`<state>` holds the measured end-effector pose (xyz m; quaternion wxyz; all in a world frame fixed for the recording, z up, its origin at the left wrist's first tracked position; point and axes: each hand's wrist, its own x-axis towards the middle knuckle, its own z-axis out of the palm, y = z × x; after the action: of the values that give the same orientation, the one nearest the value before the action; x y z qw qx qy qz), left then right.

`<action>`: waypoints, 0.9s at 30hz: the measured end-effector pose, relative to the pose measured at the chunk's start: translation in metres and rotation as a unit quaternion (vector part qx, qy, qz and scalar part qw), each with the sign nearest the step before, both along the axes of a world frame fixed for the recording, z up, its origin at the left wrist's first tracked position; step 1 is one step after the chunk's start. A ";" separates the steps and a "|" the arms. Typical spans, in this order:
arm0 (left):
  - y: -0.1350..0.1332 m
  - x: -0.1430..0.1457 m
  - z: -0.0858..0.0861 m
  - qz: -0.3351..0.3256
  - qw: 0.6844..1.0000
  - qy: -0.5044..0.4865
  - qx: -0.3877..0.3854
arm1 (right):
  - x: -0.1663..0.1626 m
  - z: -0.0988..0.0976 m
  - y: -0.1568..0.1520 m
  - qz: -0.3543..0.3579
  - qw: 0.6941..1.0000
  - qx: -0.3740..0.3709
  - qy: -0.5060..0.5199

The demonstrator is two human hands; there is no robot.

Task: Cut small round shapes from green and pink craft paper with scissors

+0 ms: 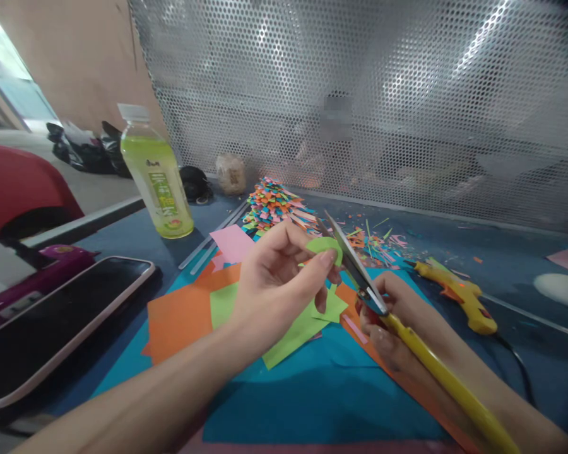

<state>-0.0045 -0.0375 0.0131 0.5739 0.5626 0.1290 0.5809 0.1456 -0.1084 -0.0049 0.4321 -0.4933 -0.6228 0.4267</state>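
Note:
Between the thumb and fingers of my left hand (284, 271) is a small green paper piece (325, 247) with a rounded edge. My right hand (392, 315) grips yellow-handled scissors (373, 296), their blades pointing up and away, a little apart, close beside the green piece. Whether the blades touch the paper I cannot tell. Under my hands lie green paper sheets (284, 340), an orange sheet (184, 312) and a large blue sheet (312, 403). Beyond my left hand stands a cone of many colourful paper strips (279, 205).
A drink bottle (158, 183) stands at the left, behind a phone (66, 328). To the right lies a yellow glue gun (457, 293) with its cord. Paper scraps (373, 243) litter the table near a perforated metal panel (360, 94). Clear glue sticks (213, 239) lie left of the cone.

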 end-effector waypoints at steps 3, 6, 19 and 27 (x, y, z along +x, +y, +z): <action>0.001 0.000 0.000 0.002 1.000 -0.004 0.003 | -0.003 0.002 -0.002 -0.017 1.000 -0.004 0.009; 0.002 0.000 0.001 0.002 1.000 -0.009 0.007 | -0.004 0.002 -0.002 -0.021 1.000 0.005 0.002; 0.001 0.000 0.000 0.008 1.000 -0.015 0.003 | 0.004 -0.006 0.004 0.001 0.999 0.039 -0.032; -0.001 0.000 0.002 0.004 1.000 -0.009 -0.008 | 0.004 -0.007 0.004 0.007 0.998 0.041 -0.038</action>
<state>-0.0041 -0.0383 0.0149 0.5770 0.5523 0.1303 0.5874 0.1499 -0.1044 -0.0116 0.4248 -0.4864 -0.6596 0.3846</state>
